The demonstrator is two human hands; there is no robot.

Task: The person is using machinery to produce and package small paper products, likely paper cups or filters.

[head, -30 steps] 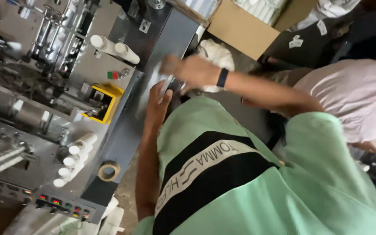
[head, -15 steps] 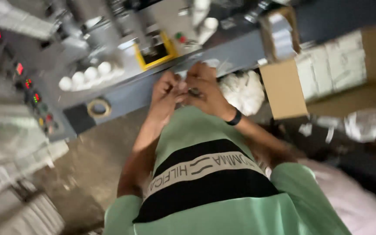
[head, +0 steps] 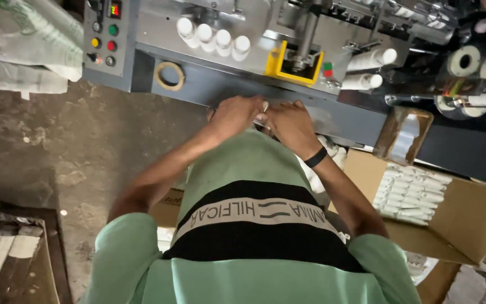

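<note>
1. Swung round since half a second ago: machine now squarely along the top of the view, both hands drawn closer together at its grey front ledge.
2. Left hand (head: 234, 114) and right hand (head: 292, 121) side by side, knuckles up, pressed together over a small pale packet (head: 261, 119) only a sliver of which shows between them.
3. Fingers (head: 254, 104) curled down and forward, hidden past the knuckles; cannot tell whether closed on the packet or just resting on it.
4. Held low and tight against the ledge, probably to steady something small at the edge of the surface (head: 226, 90).
5. Black wristband (head: 315, 157) on the right wrist.
6. Beyond the fingers: yellow bracket (head: 279, 62) and a row of white caps (head: 212, 35); to the left of them a roll of tape (head: 169, 75) lying flat and a control panel (head: 108, 34) with coloured buttons.
7. To the right and nearer than the fingers: open cardboard box (head: 468, 214) holding stacked white packets.
8. Bare concrete floor (head: 85, 146) at left, stained, with plastic sacks (head: 23, 45) near the panel.
</note>
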